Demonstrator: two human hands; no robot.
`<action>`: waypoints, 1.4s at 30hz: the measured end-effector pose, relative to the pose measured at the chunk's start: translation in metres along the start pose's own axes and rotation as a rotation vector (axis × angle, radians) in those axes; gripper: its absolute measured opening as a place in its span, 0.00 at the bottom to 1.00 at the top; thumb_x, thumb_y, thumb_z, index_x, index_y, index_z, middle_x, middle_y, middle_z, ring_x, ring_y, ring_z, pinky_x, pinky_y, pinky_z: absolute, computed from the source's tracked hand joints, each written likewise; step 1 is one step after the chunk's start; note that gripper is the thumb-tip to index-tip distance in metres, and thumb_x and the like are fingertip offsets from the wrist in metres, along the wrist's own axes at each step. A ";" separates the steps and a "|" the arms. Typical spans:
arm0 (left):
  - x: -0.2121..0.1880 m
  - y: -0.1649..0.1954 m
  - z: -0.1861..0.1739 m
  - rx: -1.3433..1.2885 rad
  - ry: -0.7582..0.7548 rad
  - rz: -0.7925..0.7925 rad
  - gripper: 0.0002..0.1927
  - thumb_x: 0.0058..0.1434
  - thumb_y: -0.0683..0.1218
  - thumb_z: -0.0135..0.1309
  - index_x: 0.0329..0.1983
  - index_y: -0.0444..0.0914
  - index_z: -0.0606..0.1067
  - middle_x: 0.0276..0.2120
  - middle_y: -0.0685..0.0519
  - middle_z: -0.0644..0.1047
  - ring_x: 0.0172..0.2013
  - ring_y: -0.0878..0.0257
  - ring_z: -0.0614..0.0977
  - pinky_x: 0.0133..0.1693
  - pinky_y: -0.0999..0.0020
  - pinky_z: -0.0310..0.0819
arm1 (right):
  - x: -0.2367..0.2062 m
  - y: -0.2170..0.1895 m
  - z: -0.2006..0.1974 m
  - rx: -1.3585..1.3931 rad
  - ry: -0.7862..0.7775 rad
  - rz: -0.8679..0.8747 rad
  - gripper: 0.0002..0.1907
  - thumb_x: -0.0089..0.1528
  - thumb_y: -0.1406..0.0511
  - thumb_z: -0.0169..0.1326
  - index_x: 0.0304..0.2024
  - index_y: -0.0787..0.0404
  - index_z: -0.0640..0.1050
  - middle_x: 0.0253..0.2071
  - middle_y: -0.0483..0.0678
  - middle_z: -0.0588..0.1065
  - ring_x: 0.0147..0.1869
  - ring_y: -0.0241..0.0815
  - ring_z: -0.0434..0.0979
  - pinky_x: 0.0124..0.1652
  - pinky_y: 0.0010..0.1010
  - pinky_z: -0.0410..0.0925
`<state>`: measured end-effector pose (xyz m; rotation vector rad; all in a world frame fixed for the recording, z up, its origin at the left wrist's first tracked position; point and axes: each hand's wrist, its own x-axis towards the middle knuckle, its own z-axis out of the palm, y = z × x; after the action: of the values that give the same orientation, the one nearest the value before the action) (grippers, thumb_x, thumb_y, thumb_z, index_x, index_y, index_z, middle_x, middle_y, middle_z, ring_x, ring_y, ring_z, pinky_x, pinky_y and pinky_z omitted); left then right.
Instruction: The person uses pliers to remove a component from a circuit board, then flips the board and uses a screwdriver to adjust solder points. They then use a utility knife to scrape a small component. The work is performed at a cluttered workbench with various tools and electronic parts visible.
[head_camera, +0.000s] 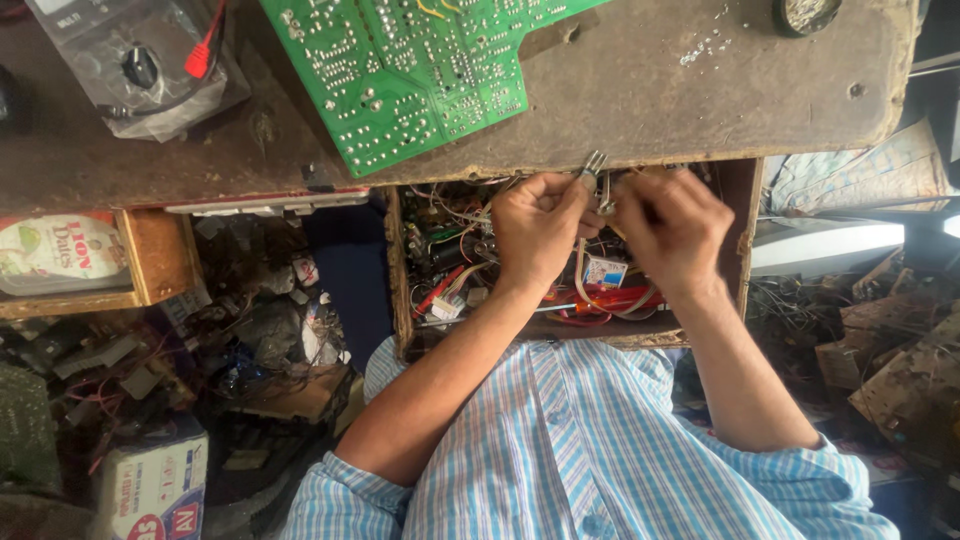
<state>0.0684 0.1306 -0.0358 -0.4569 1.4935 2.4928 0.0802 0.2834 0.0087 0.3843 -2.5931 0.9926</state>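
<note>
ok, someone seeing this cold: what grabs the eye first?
The green circuit board, solder side up, at the top on the worn bench. Just below it, the left hand and right hand meet over an open drawer crammed with wires, pinching a small metal part at the bench edge. The striped blue shirt fills the bottom.

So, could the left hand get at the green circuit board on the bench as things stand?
Probably yes. The left hand pinches a small metal part over the open drawer, and the green circuit board lies uncovered on the bench just beyond, nothing between, though the fingers are occupied.
</note>
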 end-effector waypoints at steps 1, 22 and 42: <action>0.000 0.000 0.000 -0.004 -0.002 0.004 0.05 0.66 0.39 0.58 0.34 0.31 0.78 0.25 0.50 0.82 0.24 0.65 0.85 0.26 0.72 0.83 | 0.000 0.001 -0.001 -0.010 0.004 0.007 0.06 0.66 0.76 0.65 0.44 0.67 0.81 0.38 0.51 0.79 0.38 0.38 0.80 0.37 0.27 0.72; -0.003 -0.001 0.000 0.001 0.007 -0.006 0.06 0.66 0.39 0.59 0.36 0.30 0.79 0.25 0.49 0.82 0.24 0.66 0.85 0.26 0.73 0.82 | 0.009 -0.005 -0.002 -0.016 0.008 0.128 0.04 0.66 0.75 0.65 0.44 0.67 0.83 0.34 0.51 0.78 0.33 0.37 0.77 0.32 0.28 0.68; -0.001 0.000 0.000 -0.002 0.020 -0.027 0.07 0.65 0.39 0.59 0.34 0.29 0.79 0.25 0.49 0.82 0.24 0.66 0.84 0.25 0.73 0.81 | 0.024 -0.018 -0.003 0.003 -0.026 0.145 0.04 0.68 0.74 0.64 0.45 0.66 0.83 0.36 0.49 0.79 0.35 0.34 0.78 0.33 0.25 0.69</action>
<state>0.0690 0.1309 -0.0357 -0.5002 1.4821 2.4770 0.0658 0.2699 0.0312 0.2133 -2.6750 1.0454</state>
